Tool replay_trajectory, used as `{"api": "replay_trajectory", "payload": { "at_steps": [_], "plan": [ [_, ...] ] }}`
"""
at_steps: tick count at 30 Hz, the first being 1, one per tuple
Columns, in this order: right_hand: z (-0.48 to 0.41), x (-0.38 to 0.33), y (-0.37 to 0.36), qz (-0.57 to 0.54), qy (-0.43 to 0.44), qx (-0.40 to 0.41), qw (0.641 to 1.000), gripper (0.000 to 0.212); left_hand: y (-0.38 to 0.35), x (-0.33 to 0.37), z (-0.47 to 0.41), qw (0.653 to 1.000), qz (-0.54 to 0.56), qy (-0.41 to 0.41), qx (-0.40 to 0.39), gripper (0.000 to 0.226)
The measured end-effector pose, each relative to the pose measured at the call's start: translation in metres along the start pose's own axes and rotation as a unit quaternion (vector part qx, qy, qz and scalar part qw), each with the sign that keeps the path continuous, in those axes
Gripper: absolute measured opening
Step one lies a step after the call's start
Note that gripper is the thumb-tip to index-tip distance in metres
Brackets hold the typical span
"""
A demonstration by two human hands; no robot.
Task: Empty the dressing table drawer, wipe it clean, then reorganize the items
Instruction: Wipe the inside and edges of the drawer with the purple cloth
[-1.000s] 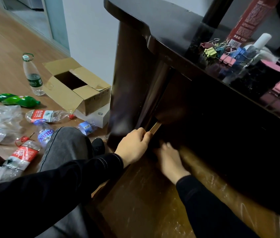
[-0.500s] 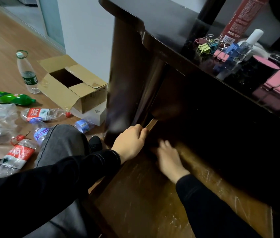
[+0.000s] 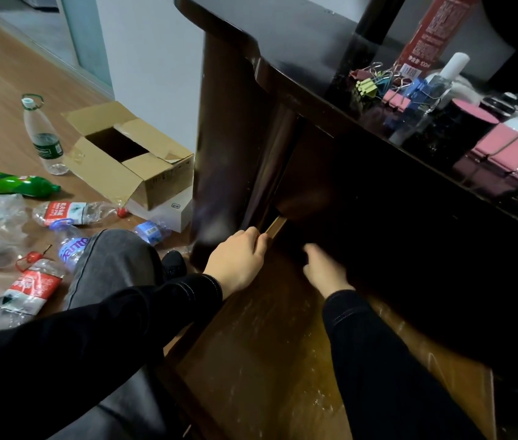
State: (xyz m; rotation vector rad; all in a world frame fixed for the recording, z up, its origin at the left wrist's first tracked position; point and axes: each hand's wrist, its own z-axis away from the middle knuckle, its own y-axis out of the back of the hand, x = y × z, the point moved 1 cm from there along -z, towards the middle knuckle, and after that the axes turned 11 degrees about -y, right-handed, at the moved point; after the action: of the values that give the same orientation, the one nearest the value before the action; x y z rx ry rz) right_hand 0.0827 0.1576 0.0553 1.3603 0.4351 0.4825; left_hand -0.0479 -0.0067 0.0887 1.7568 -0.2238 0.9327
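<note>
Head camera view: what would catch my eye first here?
The left hand grips the side wall of the pulled-out wooden drawer at centre, while the right hand reaches into its dark back. Plastic bottles and an open cardboard box litter the floor at left; coloured binder clips sit on the dark dressing table, upper right.

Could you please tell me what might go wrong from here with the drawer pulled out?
The left hand grips the side of the drawer where it meets the table, so fingers could get pinched if the drawer slides in.
The right hand reaches into the dark back, working unseen.
The binder clips lie near the table edge above; a jolt might knock them down.
</note>
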Motion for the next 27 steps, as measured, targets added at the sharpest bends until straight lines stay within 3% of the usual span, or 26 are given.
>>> {"api": "replay_trajectory", "payload": {
  "at_steps": [2, 6, 7, 10, 12, 14, 16, 18, 20, 23, 25, 27],
  "plan": [
    [0.008, -0.013, -0.001, 0.012, 0.008, 0.017, 1.0, 0.043, -0.001, -0.001, -0.001, 1.0, -0.003, 0.001, 0.003, 0.037],
    [0.048, -0.015, -0.028, 0.081, 0.124, 0.048, 0.988, 0.056, -0.001, 0.0, -0.002, 1.0, -0.018, -0.008, 0.004, 0.037],
    [0.042, -0.008, -0.028, 0.069, 0.124, 0.049, 0.989, 0.058, -0.001, 0.0, -0.002, 1.0, -0.018, -0.009, 0.002, 0.037],
    [0.012, 0.009, -0.008, -0.035, -0.005, -0.001, 0.999, 0.055, 0.0, 0.001, 0.0, 1.0, -0.011, -0.007, -0.002, 0.038],
    [0.004, 0.012, -0.002, -0.061, -0.038, -0.015, 0.997, 0.053, 0.0, 0.002, 0.001, 1.0, -0.011, -0.005, 0.0, 0.038],
    [0.015, 0.005, -0.008, -0.031, -0.016, 0.005, 0.999, 0.053, 0.0, 0.002, 0.0, 1.0, -0.014, -0.004, 0.0, 0.038],
    [0.04, 0.001, -0.026, 0.042, 0.07, 0.057, 0.995, 0.053, -0.001, 0.002, 0.0, 1.0, -0.015, -0.006, 0.003, 0.038],
    [0.049, 0.008, -0.035, 0.047, 0.102, 0.053, 0.992, 0.054, 0.0, 0.002, 0.0, 1.0, -0.015, -0.008, 0.005, 0.038],
    [0.033, 0.017, -0.027, 0.022, 0.068, 0.058, 0.996, 0.055, 0.0, 0.002, 0.0, 1.0, -0.013, -0.008, 0.004, 0.038],
    [0.01, 0.017, -0.007, -0.051, -0.051, -0.006, 0.997, 0.053, 0.001, 0.002, 0.001, 1.0, -0.007, -0.006, 0.003, 0.038],
    [0.016, 0.005, -0.008, -0.031, -0.034, 0.021, 0.999, 0.052, 0.001, 0.002, 0.001, 1.0, -0.006, -0.006, 0.004, 0.038],
    [0.038, -0.003, -0.022, 0.027, 0.039, 0.065, 0.997, 0.051, -0.001, 0.0, 0.0, 1.0, -0.005, -0.006, 0.006, 0.038]
  ]
}}
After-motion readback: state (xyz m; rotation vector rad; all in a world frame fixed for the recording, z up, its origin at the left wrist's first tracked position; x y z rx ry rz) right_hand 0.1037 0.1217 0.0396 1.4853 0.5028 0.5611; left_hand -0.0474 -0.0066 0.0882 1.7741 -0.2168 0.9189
